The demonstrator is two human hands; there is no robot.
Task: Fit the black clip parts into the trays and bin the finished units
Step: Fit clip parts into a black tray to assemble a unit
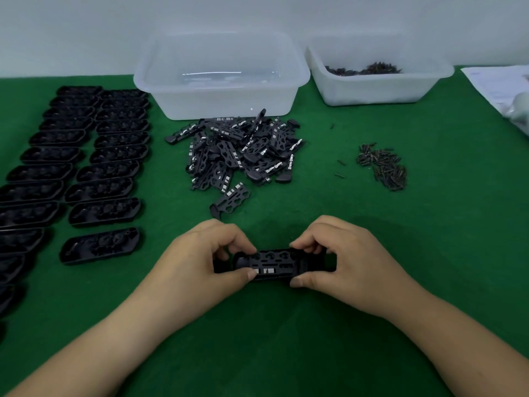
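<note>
A black tray with a black clip part (270, 264) lying in it sits on the green table, held from both ends. My left hand (200, 262) pinches its left end between thumb and fingers. My right hand (343, 259) pinches its right end the same way. A loose pile of black clip parts (240, 150) with small metal contacts lies beyond my hands, one clip part (230, 199) lying apart at its near edge. Two rows of several empty black trays (106, 164) run down the left side. A translucent bin (220, 78) stands behind the pile.
A second translucent bin (378, 73) at the back right holds small dark screws. A small heap of dark screws (383, 167) lies on the green mat to the right. Paper and a white object (503, 93) sit at the far right edge.
</note>
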